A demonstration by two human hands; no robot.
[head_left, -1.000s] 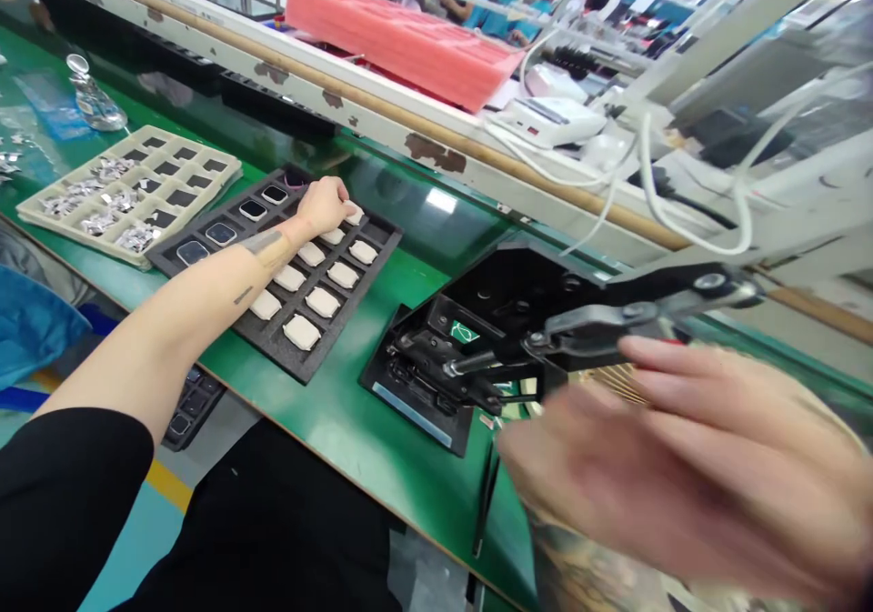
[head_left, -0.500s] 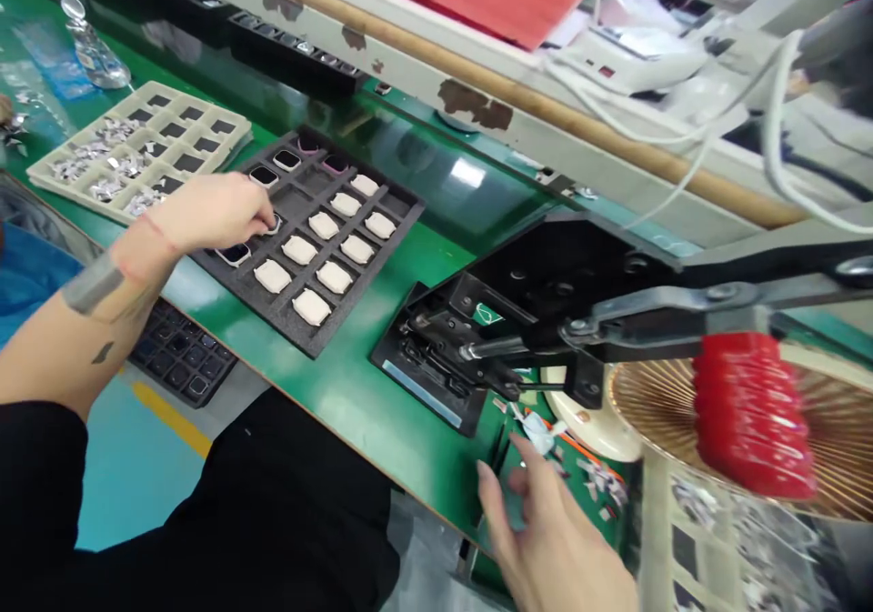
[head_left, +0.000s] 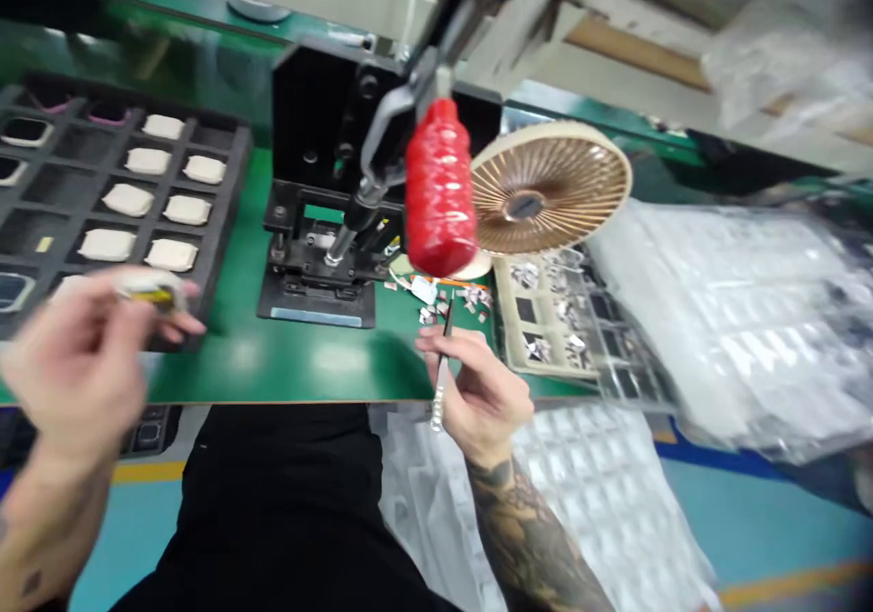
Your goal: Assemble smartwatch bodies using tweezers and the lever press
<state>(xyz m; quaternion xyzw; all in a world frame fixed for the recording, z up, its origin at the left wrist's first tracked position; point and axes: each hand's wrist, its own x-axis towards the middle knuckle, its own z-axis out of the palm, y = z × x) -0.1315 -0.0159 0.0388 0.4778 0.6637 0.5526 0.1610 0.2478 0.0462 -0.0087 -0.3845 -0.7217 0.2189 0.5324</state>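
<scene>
My left hand (head_left: 82, 357), blurred by motion, is closed on a small pale watch case (head_left: 146, 285) with something yellow showing inside it. It is raised over the near edge of a black foam tray (head_left: 228, 212). White-covered pieces (head_left: 109, 245) and dark-faced watch cases (head_left: 25, 132) lie in the tray's slots. My right hand (head_left: 484, 398) pinches metal tweezers (head_left: 442, 371), their tips pointing away from me. Those tips are near small loose pieces (head_left: 474, 298) scattered on the green bench.
A black hand press (head_left: 317, 298) with a red handle (head_left: 442, 198) stands mid-bench. Behind the handle is a round fan (head_left: 552, 189). To the right are a cream compartment tray (head_left: 511, 362) and clear plastic packaging (head_left: 688, 275). More plastic trays (head_left: 614, 494) lie below the bench.
The view has swung right. My left hand has lifted a watch case from the foam tray and brought it nearer. My right hand, open before, has picked up the tweezers.
</scene>
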